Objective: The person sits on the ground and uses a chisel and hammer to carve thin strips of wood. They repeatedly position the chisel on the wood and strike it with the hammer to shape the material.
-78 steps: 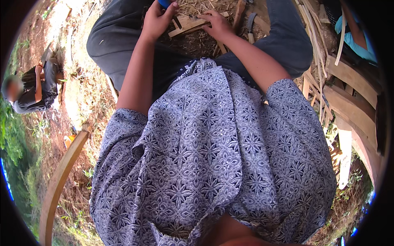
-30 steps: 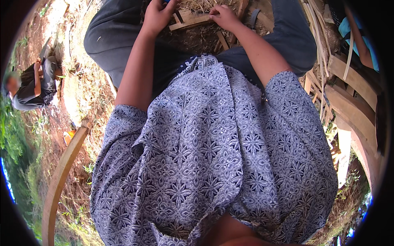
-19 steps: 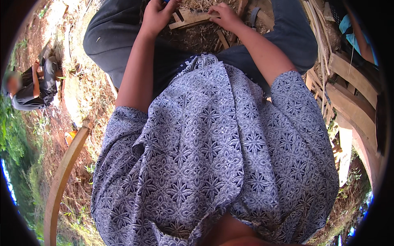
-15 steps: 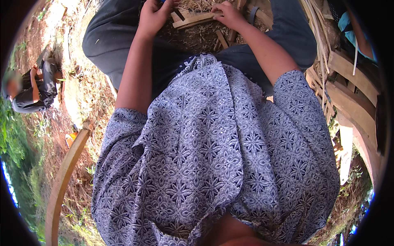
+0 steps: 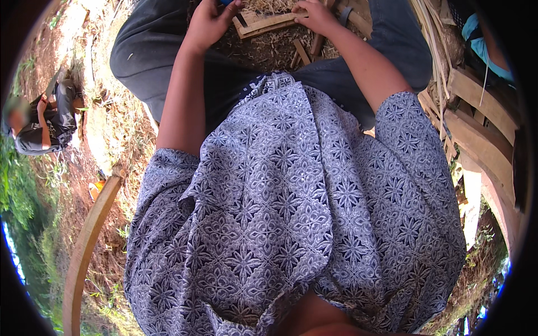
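At the top of the picture, between my bent legs, my left hand [image 5: 208, 21] is closed on something blue [image 5: 226, 1]; the top edge cuts most of it off, so its kind cannot be told. A short dark strip shows beside that hand. My right hand [image 5: 317, 17] pinches the right end of a thin pale strip of wood [image 5: 269, 24], between thumb and fingers. The strip slants slightly, its left end near my left hand. Wood shavings [image 5: 269, 7] lie just beyond it.
Small wood offcuts [image 5: 301, 51] lie on the ground between my legs. Curved planks [image 5: 482, 134] and long thin strips are stacked at right, near a person in light blue [image 5: 499, 67]. A wooden beam [image 5: 92, 246] stands at lower left; another person [image 5: 47, 117] sits at far left.
My left hand has shifted slightly left, and the wood strip a little right and nearer. The seated person at far left has moved their arms.
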A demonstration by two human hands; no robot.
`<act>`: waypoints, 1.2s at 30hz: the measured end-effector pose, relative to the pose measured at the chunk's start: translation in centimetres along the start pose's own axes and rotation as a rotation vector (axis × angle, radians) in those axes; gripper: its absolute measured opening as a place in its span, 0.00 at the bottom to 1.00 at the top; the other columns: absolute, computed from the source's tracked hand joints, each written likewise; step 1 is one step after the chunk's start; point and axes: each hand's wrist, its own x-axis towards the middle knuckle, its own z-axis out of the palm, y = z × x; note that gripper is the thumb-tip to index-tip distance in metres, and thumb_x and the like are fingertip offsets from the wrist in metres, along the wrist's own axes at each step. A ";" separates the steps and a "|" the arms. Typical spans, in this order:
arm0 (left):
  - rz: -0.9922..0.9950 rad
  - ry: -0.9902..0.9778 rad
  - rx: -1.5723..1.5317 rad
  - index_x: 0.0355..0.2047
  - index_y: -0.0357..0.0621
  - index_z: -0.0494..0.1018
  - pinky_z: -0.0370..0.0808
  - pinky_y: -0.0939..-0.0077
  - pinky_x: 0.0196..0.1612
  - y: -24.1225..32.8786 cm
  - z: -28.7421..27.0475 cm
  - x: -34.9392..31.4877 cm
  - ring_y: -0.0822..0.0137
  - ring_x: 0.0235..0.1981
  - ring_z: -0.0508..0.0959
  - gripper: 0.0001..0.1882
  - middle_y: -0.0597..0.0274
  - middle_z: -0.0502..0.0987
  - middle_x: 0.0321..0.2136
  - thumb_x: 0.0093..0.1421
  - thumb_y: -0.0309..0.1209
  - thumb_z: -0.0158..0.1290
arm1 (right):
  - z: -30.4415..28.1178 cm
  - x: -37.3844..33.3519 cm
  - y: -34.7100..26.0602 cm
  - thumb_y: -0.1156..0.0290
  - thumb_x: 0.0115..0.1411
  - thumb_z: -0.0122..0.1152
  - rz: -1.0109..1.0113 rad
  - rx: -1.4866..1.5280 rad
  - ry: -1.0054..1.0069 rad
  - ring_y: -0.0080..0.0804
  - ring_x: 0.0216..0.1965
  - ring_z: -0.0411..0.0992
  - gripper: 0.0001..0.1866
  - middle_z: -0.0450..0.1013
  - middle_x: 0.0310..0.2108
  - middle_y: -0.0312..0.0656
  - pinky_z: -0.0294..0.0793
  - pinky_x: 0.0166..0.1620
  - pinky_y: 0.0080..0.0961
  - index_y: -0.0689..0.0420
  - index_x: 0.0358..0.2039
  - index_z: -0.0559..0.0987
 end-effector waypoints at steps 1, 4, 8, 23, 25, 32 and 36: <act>0.003 -0.010 0.042 0.52 0.40 0.66 0.77 0.73 0.48 -0.1 -0.1 0.0 0.69 0.45 0.79 0.11 0.60 0.78 0.44 0.71 0.22 0.51 | 0.0 0.0 -0.1 0.66 0.58 0.70 -0.003 0.010 0.006 0.50 0.44 0.78 0.16 0.76 0.43 0.52 0.79 0.46 0.41 0.53 0.46 0.81; -0.001 -0.033 0.079 0.51 0.40 0.67 0.77 0.74 0.48 0.0 -0.4 -0.2 0.70 0.45 0.79 0.10 0.60 0.78 0.44 0.71 0.22 0.51 | -0.4 -0.1 -0.4 0.65 0.58 0.69 0.024 0.015 -0.002 0.50 0.44 0.78 0.15 0.75 0.43 0.51 0.79 0.46 0.41 0.53 0.45 0.82; 0.014 -0.034 0.162 0.50 0.40 0.67 0.77 0.74 0.47 0.1 -0.6 -0.3 0.70 0.45 0.78 0.10 0.62 0.77 0.42 0.71 0.21 0.51 | -0.4 0.1 -0.5 0.64 0.58 0.69 0.025 -0.022 0.008 0.51 0.45 0.77 0.15 0.75 0.44 0.51 0.79 0.47 0.41 0.52 0.45 0.82; 0.002 -0.013 0.117 0.48 0.40 0.67 0.77 0.75 0.44 0.1 -0.5 -0.9 0.71 0.43 0.78 0.09 0.64 0.76 0.39 0.71 0.23 0.52 | -1.1 -0.1 -1.1 0.65 0.55 0.71 0.033 0.021 -0.025 0.51 0.47 0.76 0.15 0.75 0.43 0.52 0.77 0.49 0.41 0.53 0.43 0.82; 0.003 -0.016 0.146 0.48 0.40 0.68 0.76 0.75 0.43 0.2 -0.6 -0.8 0.72 0.42 0.78 0.08 0.64 0.76 0.39 0.70 0.23 0.52 | -1.1 -0.1 -1.1 0.65 0.55 0.71 0.018 -0.003 -0.021 0.51 0.47 0.76 0.15 0.75 0.43 0.52 0.77 0.49 0.41 0.53 0.43 0.82; 0.001 -0.012 0.150 0.48 0.40 0.69 0.76 0.76 0.43 0.3 -0.5 -0.8 0.72 0.41 0.78 0.08 0.64 0.76 0.38 0.70 0.23 0.52 | -1.0 -0.1 -1.1 0.65 0.56 0.70 0.032 0.032 -0.013 0.51 0.47 0.77 0.14 0.75 0.43 0.52 0.77 0.49 0.41 0.53 0.42 0.82; -0.028 -0.013 0.133 0.49 0.40 0.69 0.76 0.76 0.42 -0.1 -0.7 -0.9 0.73 0.41 0.78 0.08 0.64 0.77 0.38 0.71 0.23 0.52 | -1.0 0.0 -1.3 0.65 0.57 0.69 0.042 0.009 -0.020 0.51 0.46 0.77 0.13 0.75 0.43 0.52 0.77 0.48 0.41 0.53 0.42 0.82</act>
